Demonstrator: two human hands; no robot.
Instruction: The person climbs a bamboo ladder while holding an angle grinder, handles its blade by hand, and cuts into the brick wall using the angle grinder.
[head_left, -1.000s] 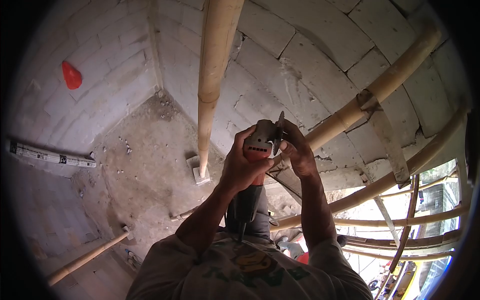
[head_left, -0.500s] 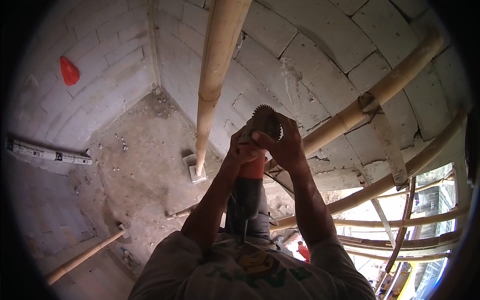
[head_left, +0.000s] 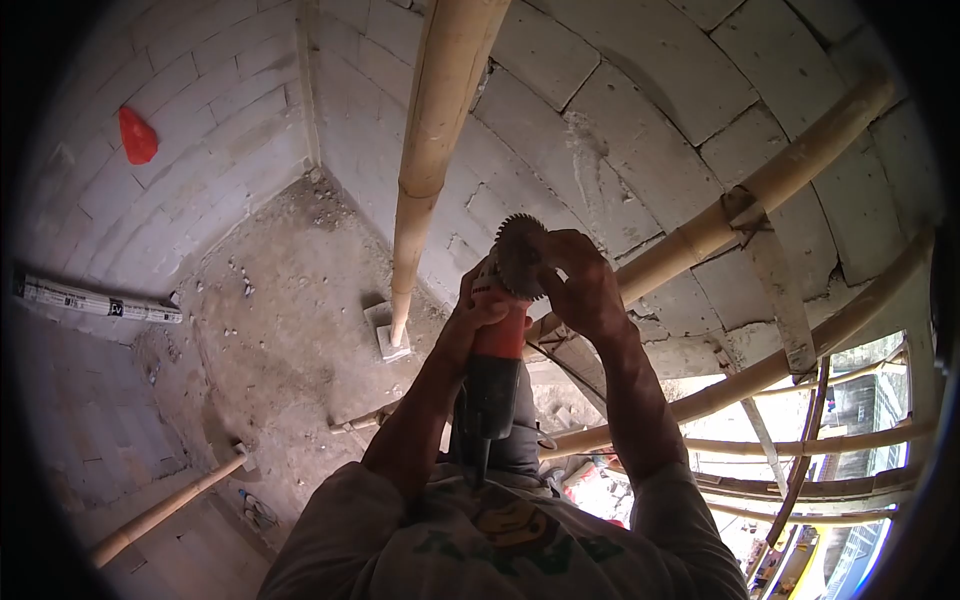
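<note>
An angle grinder (head_left: 500, 340) with a red and black body is held upright in front of my chest, its cord end toward me. A toothed circular saw blade (head_left: 518, 258) sits at its head. My left hand (head_left: 468, 318) is wrapped round the grinder just below the blade, thumb across the front. The fingers of my right hand (head_left: 588, 290) are bent and pinched together at the middle of the blade. Whatever small part lies between those fingertips is hidden.
A bamboo pole (head_left: 420, 170) stands close ahead, its foot on a small block (head_left: 388, 338). Another bamboo pole (head_left: 690, 240) slants along the block wall (head_left: 640, 90) at right. A red object (head_left: 138, 136) is on the left wall. Rubble lies on the floor (head_left: 290, 290).
My right hand has shifted from gripping around the grinder's head and blade edge to pinching at the blade's centre. The blade's face shows more now. My left hand keeps its hold.
</note>
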